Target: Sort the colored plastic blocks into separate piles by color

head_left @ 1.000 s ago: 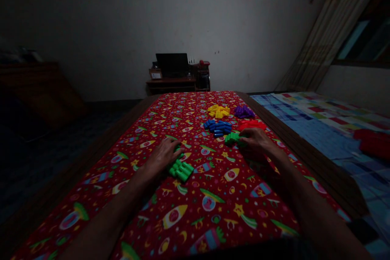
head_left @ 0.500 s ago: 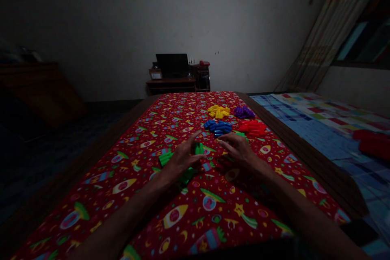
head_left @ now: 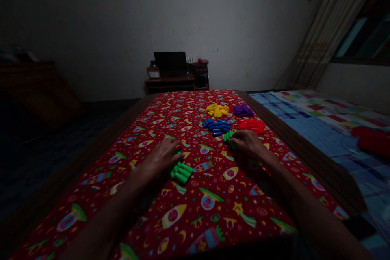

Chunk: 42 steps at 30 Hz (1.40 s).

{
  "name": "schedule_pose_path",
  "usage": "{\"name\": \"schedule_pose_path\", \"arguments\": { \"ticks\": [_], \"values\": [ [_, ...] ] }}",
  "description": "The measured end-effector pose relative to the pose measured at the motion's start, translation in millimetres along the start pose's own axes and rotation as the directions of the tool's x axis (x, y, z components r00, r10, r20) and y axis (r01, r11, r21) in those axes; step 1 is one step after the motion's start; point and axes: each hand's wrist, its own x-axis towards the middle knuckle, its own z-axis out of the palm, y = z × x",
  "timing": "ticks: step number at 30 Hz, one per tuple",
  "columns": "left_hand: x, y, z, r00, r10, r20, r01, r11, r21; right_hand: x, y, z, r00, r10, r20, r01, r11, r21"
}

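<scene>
My left hand (head_left: 161, 155) rests low over a group of small green tube-like pieces (head_left: 182, 172) left of the middle. Its fingers curl around some of them, partly hiding them. Several of the pieces lie side by side just below the thumb. Farther right, my right hand (head_left: 248, 142) closes on other green tube-like pieces (head_left: 228, 137), its fingers bent over them and hiding part. Just beyond that hand lie a pile of blue pieces (head_left: 217, 126) and a pile of red pieces (head_left: 252, 126).
Yellow pieces (head_left: 217, 109) and purple pieces (head_left: 243, 110) lie in piles farther back. A red patterned cloth (head_left: 170, 215) covers the long table. Against the wall stands a desk with a dark screen (head_left: 170, 63). To the right is a bed with a checked blue sheet (head_left: 292, 124).
My left hand has moved left and down from its open pose onto the green group. My right hand has shifted slightly right and lower, onto green pieces. The green pieces near my left fingertips are gone from there.
</scene>
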Motion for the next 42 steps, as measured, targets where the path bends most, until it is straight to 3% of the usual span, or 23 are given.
{"name": "schedule_pose_path", "arguments": {
  "ticks": [4,6,8,10,13,17,21,25,28,31,34,37,40,42],
  "values": [
    [1,-16,0.1,0.986,-0.082,0.142,0.096,0.991,-0.092,-1,7,3,0.987,0.03,-0.16,-0.046,0.994,-0.097],
    [4,-8,-1.0,0.989,-0.09,0.119,0.109,0.98,-0.164,-1,3,6,0.967,0.016,-0.254,-0.035,0.997,-0.072],
    [7,6,-3.6,0.994,-0.103,0.022,0.106,0.963,-0.249,-1,-6,10,0.954,0.002,-0.299,0.007,1.0,0.027],
    [11,22,-6.2,0.987,-0.121,-0.103,0.082,0.944,-0.32,-3,-20,16,0.965,-0.023,-0.262,0.075,0.979,0.189],
    [15,48,-6.5,0.954,-0.145,-0.263,0.031,0.919,-0.394,-9,-46,31,0.991,-0.103,-0.083,0.128,0.898,0.421],
    [18,73,2.6,0.923,-0.149,-0.356,-0.045,0.874,-0.484,-16,-70,49,0.982,-0.181,0.058,0.122,0.833,0.54],
    [18,85,15.2,0.936,-0.143,-0.321,-0.079,0.804,-0.589,-16,-73,53,0.973,-0.229,0.034,0.174,0.822,0.542],
    [19,85,21.2,0.951,-0.115,-0.288,-0.089,0.789,-0.608,-12,-66,55,0.993,-0.113,-0.015,0.103,0.829,0.549],
    [20,83,19.9,0.976,-0.13,-0.176,0.012,0.836,-0.549,-8,-63,58,1.0,0.01,0.012,-0.016,0.75,0.661],
    [19,82,16.2,0.986,-0.168,-0.017,0.141,0.87,-0.472,-5,-65,57,0.998,0.041,0.042,-0.058,0.696,0.716],
    [17,81,13.1,0.978,-0.207,0.007,0.192,0.891,-0.412,-1,-60,42,0.997,0.063,-0.04,-0.017,0.706,0.708],
    [14,76,13.2,0.972,-0.233,0.038,0.228,0.886,-0.404,5,-38,15,0.98,0.136,-0.143,-0.009,0.755,0.656],
    [13,69,15.8,0.969,-0.236,0.078,0.246,0.867,-0.433,6,-3,-10,0.963,0.172,-0.208,-0.102,0.946,0.307],
    [14,65,17.8,0.977,-0.205,0.063,0.212,0.88,-0.424,4,16,-17,0.967,0.124,-0.221,-0.131,0.991,-0.02]
  ]
}}
